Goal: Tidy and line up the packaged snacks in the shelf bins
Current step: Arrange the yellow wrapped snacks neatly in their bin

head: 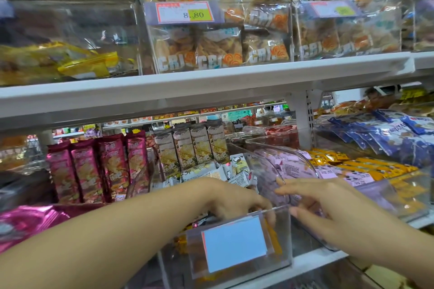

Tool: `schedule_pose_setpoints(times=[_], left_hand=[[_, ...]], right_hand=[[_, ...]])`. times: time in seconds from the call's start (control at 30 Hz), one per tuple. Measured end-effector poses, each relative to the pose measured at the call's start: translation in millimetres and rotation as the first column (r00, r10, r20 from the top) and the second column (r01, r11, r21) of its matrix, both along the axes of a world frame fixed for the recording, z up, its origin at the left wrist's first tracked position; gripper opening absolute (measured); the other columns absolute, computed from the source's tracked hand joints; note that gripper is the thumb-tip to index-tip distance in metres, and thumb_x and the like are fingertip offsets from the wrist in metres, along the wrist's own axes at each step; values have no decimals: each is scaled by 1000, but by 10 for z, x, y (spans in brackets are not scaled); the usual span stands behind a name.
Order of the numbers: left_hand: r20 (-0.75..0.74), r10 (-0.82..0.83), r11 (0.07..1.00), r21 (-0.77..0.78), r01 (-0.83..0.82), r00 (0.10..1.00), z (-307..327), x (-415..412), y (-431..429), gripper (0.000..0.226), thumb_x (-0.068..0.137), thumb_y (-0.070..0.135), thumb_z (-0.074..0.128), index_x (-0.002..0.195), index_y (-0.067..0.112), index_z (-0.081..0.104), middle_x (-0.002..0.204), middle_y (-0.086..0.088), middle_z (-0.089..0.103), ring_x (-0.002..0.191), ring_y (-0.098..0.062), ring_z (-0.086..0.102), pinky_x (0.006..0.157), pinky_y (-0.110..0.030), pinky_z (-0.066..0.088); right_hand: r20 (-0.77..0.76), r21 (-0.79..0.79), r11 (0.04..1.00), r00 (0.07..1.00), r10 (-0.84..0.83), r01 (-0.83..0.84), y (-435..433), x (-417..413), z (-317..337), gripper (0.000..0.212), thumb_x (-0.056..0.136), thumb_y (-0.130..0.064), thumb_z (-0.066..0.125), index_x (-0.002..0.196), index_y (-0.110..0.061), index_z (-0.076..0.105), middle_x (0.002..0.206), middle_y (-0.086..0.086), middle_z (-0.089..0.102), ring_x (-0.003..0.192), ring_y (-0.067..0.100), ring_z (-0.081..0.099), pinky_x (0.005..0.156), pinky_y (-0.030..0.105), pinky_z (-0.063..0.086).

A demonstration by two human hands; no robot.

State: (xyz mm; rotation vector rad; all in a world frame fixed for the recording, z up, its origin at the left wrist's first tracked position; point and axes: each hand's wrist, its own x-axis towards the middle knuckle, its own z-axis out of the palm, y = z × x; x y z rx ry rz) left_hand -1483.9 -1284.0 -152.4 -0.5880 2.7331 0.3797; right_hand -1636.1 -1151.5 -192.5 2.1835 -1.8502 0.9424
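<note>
My left hand (237, 199) reaches down into a clear plastic bin (285, 237) at the front of the lower shelf, its fingers curled behind the bin's front wall among small white snack packets (211, 171); what the fingers hold is hidden. My right hand (328, 204) rests with spread fingers on the curved clear divider (293, 164) just right of that bin. Behind stand beige upright packs (192, 148) and pink upright packs (98, 166). Lilac packets (296, 162) fill the bin under my right hand.
A blank blue-white label (234, 243) covers the bin's front. Orange packets (366, 166) and blue bags (387, 134) lie to the right. The upper shelf (211, 82) carries clear bags of crisps (218, 51) and a price tag (185, 13). Pink foil bags (28, 223) sit at lower left.
</note>
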Motion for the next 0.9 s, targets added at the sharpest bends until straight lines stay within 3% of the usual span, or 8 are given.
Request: schedule_pose_setpoints(times=[0.13,0.3,0.37,0.53,0.6,0.73,0.83,0.9], left_hand=[[-98,88,996,19,-87,991,48,30,8,36,91,7,58,124,17,49,110,0,46,96,-19,46,73,-21,42],[-217,153,985,117,-130,964,127,95,6,32,87,7,65,111,20,49,95,8,50,84,-15,48,74,-31,46],[-272,159,983,130,-127,949,185,134,33,32,86,5,66,109,19,49,91,8,52,76,-11,49,71,-30,47],[-400,110,994,21,-111,910,389,288,195,40,81,12,72,112,24,50,106,4,58,82,-9,57,80,-35,52],[-496,85,995,-9,-103,864,464,362,281,42,81,13,72,113,29,50,112,9,56,76,1,58,76,-29,53],[-658,28,991,-81,-108,753,605,559,482,37,82,10,71,110,26,53,95,21,58,64,3,54,66,-23,49],[-728,-51,967,-208,-149,684,676,778,671,36,82,9,69,108,28,53,78,34,56,60,4,50,58,-13,44],[-768,-126,942,-291,-167,628,705,957,820,39,82,10,70,110,31,53,83,28,58,68,7,53,63,-10,43]], right_hand=[[8,-7,1000,1000,10,-10,-12,-14,-11,35,90,-33,58,120,-51,54,81,-14,69,78,3,62,75,17,49],[-23,-7,1000,1000,20,-20,14,5,9,33,91,-36,56,107,-63,47,98,-13,69,82,1,62,78,17,48],[-50,0,1000,999,14,-14,32,12,14,33,91,-38,55,116,-59,48,106,-20,66,84,-2,60,81,14,47],[-155,-76,996,986,-59,47,58,60,86,43,91,-45,53,132,-47,42,143,-33,26,130,-7,32,108,22,32],[-117,-143,990,993,-29,12,92,122,158,42,88,-45,56,127,-48,43,133,-36,29,123,-13,32,105,20,34],[27,-249,967,998,62,-54,177,352,313,32,81,-43,64,101,-50,40,96,-37,47,91,-21,44,72,9,38],[181,-348,929,963,199,-127,245,587,438,34,76,-43,67,98,-45,41,100,-28,55,89,-11,57,72,12,49],[228,-407,897,931,286,-176,310,786,519,38,75,-36,70,102,-42,43,106,-21,58,87,-2,63,74,22,54]])
